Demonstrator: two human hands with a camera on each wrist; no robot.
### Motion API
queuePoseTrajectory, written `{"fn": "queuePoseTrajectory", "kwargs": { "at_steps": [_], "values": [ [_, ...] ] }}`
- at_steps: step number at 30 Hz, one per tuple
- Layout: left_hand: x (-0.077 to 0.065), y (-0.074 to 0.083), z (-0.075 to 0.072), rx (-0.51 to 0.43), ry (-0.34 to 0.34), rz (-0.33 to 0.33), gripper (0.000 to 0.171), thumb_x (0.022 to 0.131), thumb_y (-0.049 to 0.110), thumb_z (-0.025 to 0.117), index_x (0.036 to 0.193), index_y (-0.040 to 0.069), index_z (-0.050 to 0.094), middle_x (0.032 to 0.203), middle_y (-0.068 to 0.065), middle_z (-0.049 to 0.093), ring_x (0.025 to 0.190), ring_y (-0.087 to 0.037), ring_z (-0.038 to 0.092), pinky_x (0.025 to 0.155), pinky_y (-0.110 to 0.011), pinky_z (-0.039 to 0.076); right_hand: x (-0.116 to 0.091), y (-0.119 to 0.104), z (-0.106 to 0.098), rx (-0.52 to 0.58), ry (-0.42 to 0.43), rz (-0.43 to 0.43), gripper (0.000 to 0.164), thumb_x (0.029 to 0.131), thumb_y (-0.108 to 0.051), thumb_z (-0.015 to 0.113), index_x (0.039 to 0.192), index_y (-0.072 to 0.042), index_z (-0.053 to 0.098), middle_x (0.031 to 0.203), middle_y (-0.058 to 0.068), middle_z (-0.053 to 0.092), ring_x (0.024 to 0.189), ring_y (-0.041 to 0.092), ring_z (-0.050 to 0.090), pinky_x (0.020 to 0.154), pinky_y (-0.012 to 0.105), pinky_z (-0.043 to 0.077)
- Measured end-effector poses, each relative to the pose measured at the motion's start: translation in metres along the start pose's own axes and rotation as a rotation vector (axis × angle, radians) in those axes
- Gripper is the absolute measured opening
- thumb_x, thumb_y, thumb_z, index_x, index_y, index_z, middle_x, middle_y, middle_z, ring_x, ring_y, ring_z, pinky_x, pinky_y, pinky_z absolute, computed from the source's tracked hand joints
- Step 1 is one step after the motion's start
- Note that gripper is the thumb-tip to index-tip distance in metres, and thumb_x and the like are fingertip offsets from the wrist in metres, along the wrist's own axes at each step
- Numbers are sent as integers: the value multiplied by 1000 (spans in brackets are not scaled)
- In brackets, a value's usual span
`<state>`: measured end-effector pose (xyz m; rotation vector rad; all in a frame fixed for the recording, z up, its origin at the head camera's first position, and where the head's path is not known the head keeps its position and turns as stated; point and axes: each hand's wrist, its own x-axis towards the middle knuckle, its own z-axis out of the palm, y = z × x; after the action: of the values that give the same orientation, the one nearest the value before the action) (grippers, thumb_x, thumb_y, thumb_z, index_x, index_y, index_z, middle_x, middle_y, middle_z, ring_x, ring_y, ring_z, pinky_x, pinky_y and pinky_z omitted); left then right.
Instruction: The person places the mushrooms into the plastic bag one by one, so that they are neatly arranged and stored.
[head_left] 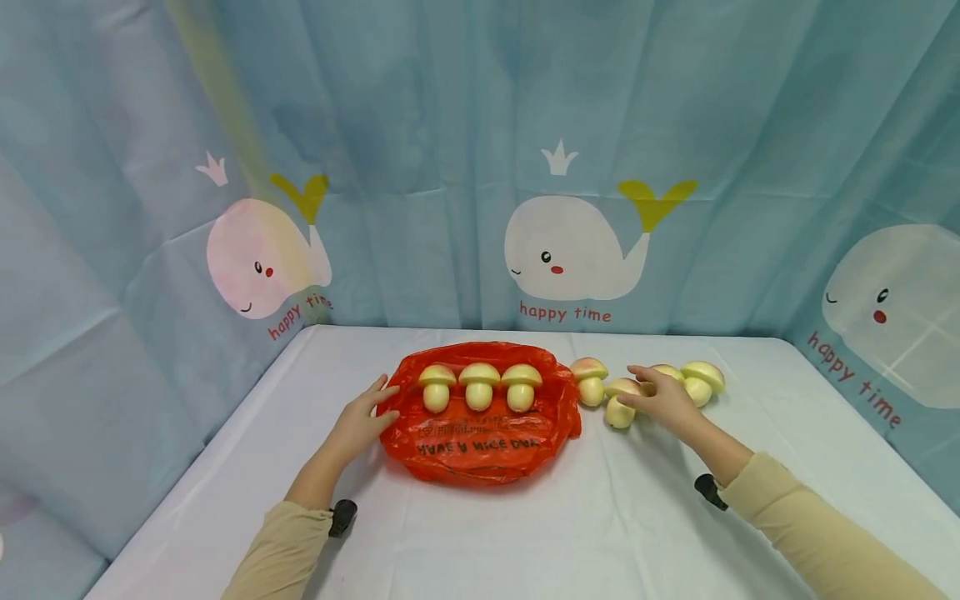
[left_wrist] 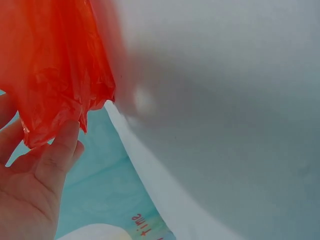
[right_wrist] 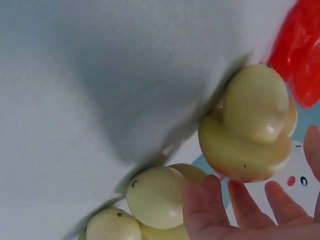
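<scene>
While left hand [head_left: 358, 427] reaches forward, fingers spread against left edge of red bag [head_left: 480, 458], right hand [head_left: 667, 404] hovers over desk [head_left: 525, 542], fingers parted. Three mushroom-shaped pieces [head_left: 480, 387] lie on bag, right of left fingers. Four more pieces [head_left: 591, 390] on desk: two left of right fingers, nearer one just beside thumb; two to right of thumb, one partly hidden by hand. Whale-print curtain [head_left: 465, 100] beyond fingers.

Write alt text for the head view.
A person's left hand is at the edge of a red plastic bag bearing three mushroom-shaped pieces; their right hand is among more such pieces to the right, on a white table.
</scene>
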<state>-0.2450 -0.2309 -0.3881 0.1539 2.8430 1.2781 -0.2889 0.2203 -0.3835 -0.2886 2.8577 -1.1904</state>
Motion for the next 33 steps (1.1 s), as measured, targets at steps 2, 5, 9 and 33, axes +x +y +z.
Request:
{"fn": "queuePoseTrajectory", "kwargs": {
  "at_steps": [2,5,9,33],
  "values": [
    [-1,-1,-1,7,7,16,48,96,5,54,139,-11,43,156,-26,20,141,-47,18,111,-60,22,0,1,2,-4,7,-1,64,92,-21,68,140,11,40,135,39,43,125,52,41,102,59,37],
    [-4,-3,-1,17,18,48,46,95,4,54,137,-12,45,155,-27,23,140,-48,20,111,-60,23,-1,3,4,-12,15,1,65,92,-22,68,140,11,40,135,39,43,126,52,40,103,60,35],
    [-8,-5,-2,21,21,57,45,95,4,54,137,-11,46,154,-26,24,140,-47,22,110,-59,25,0,3,5,-21,21,10,64,92,-22,68,140,11,40,135,37,44,127,51,38,105,60,33],
    [-20,-6,-1,50,-4,99,46,94,4,57,136,-14,46,150,-32,27,137,-49,27,109,-57,28,2,3,11,-51,85,2,52,93,-14,64,133,14,47,130,36,49,122,49,45,103,57,36]
  ]
}}
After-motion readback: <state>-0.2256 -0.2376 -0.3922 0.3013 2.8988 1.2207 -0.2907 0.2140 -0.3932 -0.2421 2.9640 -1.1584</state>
